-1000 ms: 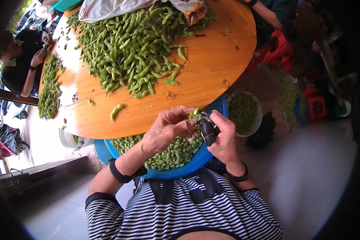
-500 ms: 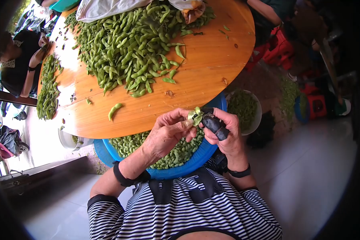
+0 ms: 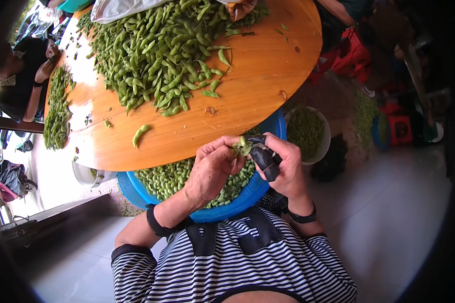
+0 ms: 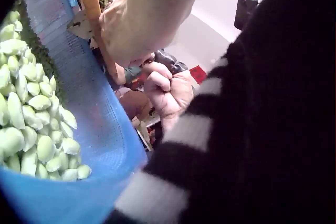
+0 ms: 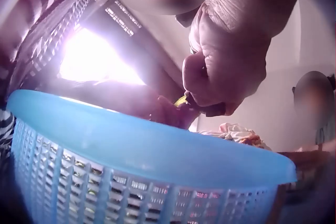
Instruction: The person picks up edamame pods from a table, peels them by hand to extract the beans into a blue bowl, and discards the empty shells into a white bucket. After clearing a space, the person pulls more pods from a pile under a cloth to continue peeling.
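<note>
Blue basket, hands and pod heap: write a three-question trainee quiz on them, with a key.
1. Multiple choice. What fills the blue basket?
A) White cloth
B) Shelled beans
C) Brown leaves

2. True or false. The large heap of pods lies inside that basket.

3. Fill in the blank. The right hand, with ____ coverings on its fingers, meets the left hand at a green pod.

Key:
1. B
2. False; it lies on the table.
3. black
</note>
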{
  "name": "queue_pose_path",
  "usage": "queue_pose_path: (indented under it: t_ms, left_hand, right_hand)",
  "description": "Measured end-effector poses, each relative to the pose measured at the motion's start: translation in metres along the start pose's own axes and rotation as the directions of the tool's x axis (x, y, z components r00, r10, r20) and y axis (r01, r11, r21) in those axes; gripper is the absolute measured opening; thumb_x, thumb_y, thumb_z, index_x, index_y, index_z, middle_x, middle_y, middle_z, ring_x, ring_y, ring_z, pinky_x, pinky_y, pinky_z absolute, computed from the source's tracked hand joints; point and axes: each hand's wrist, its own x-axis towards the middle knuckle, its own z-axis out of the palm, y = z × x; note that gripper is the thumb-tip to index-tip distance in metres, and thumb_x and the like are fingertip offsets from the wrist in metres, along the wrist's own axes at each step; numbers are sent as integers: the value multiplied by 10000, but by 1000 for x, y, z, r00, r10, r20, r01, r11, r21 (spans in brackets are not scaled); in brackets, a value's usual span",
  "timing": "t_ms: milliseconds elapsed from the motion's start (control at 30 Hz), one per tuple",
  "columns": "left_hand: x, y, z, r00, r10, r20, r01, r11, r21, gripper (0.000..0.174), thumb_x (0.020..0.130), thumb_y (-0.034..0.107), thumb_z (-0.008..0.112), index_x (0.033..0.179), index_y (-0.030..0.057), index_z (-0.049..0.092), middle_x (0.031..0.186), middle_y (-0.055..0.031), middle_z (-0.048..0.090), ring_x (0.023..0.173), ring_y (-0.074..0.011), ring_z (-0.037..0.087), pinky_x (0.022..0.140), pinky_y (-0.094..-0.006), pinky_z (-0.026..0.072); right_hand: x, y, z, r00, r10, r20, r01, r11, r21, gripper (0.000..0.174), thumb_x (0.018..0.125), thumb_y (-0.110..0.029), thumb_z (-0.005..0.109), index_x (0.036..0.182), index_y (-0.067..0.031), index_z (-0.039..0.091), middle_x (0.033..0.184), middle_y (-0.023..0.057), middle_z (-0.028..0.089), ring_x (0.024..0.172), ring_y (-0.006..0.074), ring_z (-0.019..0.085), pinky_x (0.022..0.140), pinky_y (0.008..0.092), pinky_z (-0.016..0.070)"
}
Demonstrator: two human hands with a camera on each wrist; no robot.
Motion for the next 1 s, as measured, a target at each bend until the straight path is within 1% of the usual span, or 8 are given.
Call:
queue_pose_path:
  t_ms: [167, 233, 300, 400, 533, 667, 800, 1000]
  left_hand:
    - [-2, -3, -3, 999, -6, 46, 3, 997, 78, 224, 882, 1, 479, 1046, -9, 631, 950, -60, 654, 758, -126, 571, 726, -255, 474]
    - [-4, 1, -6, 996, -14, 88, 5, 995, 103, 241, 888, -5, 473, 1073, -22, 626, 970, -62, 659, 779, -120, 585, 749, -261, 489]
    - [-10, 13, -5, 980, -193, 58, 106, 740, 665, 280, 895, -33, 457, 1128, -28, 613, 981, -63, 665, 831, -119, 602, 781, -274, 500]
    - [-15, 25, 1, 993, -105, 60, 8, 547, 837, 249, 928, -7, 501, 1152, -18, 609, 978, -44, 660, 858, -105, 603, 780, -262, 493]
    - [-6, 41, 11, 994, 93, 65, -112, 728, 676, 253, 914, 94, 660, 1143, -2, 615, 950, 18, 632, 830, -81, 571, 761, -228, 471]
    - [5, 40, 13, 971, 95, 221, -237, 539, 809, 146, 895, 52, 670, 1038, 28, 650, 852, 19, 614, 774, -43, 525, 692, -205, 446]
    - [6, 40, 15, 989, -27, 142, -73, 753, 653, 83, 910, 59, 651, 980, 14, 644, 815, -7, 629, 705, -76, 558, 647, -225, 471]
    - [4, 31, 16, 999, 14, 35, -33, 775, 631, 66, 913, 78, 658, 927, 17, 637, 711, 20, 589, 614, -54, 520, 579, -214, 444]
  right_hand:
    - [-1, 9, 0, 1000, 24, -19, -22, 997, 80, 58, 791, 9, 589, 837, 2, 624, 656, -50, 516, 532, -12, 439, 451, 173, 328]
    - [-2, 5, -4, 998, 64, -7, -63, 996, 69, 61, 764, 22, 581, 818, 13, 608, 669, -7, 522, 552, 44, 473, 489, 207, 363]
    - [0, 5, -8, 999, -33, -30, 32, 999, -20, 55, 748, 21, 586, 802, 17, 591, 669, 22, 501, 562, 88, 480, 510, 234, 374]
    - [1, -1, -15, 992, -121, -20, 117, 980, -160, 101, 708, 29, 588, 800, 30, 547, 695, 96, 474, 594, 219, 487, 551, 298, 401]
    - [0, -8, -15, 993, -96, 64, 110, 960, -258, 158, 683, 32, 596, 828, 40, 533, 738, 146, 497, 650, 339, 538, 582, 364, 437]
    - [-1, -9, -14, 992, -72, 103, 101, 947, -304, 202, 680, 33, 607, 872, 31, 545, 773, 141, 512, 689, 353, 564, 586, 395, 440]
    - [-3, -8, -14, 994, -75, 85, 99, 933, -346, 229, 673, 25, 617, 890, 22, 546, 806, 139, 517, 715, 352, 569, 593, 409, 440]
    - [-3, -15, -7, 995, -93, 38, 101, 926, -365, 334, 616, 76, 626, 938, 25, 551, 861, 138, 512, 767, 356, 575, 637, 409, 470]
